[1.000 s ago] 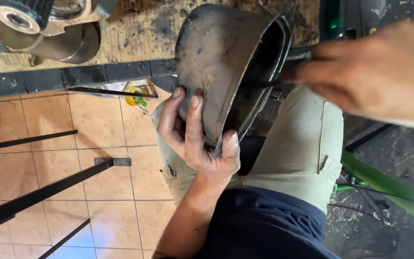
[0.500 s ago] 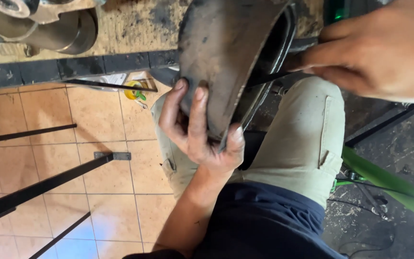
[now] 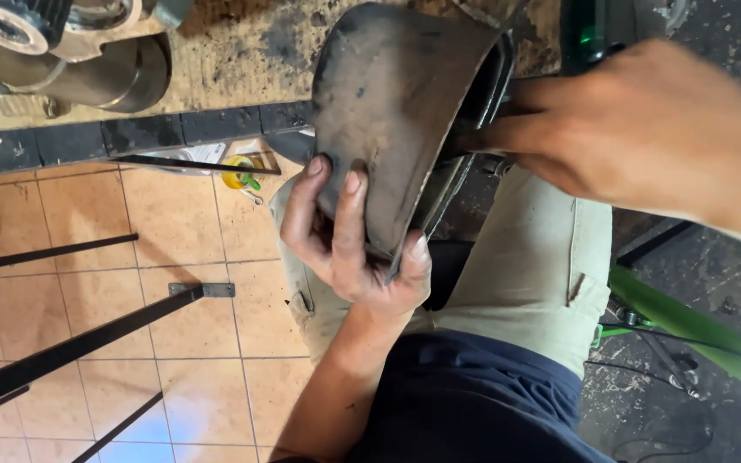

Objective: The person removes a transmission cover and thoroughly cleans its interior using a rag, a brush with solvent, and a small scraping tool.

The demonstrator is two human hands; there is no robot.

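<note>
A dirty, curved metal cover (image 3: 396,111) was held upright over the person's lap, its lower edge above the khaki trousers (image 3: 533,274) and its top near the desk (image 3: 242,51). The left hand (image 3: 349,249) gripped its lower edge, fingers pressed on the outer face and thumb hooked round the rim. The right hand (image 3: 645,129) reached into the cover's open side; its fingertips were hidden there, so its grip could not be told. A grey machine part (image 3: 62,51) sat on the desk, well apart, above the tiled floor (image 3: 130,257).
</note>
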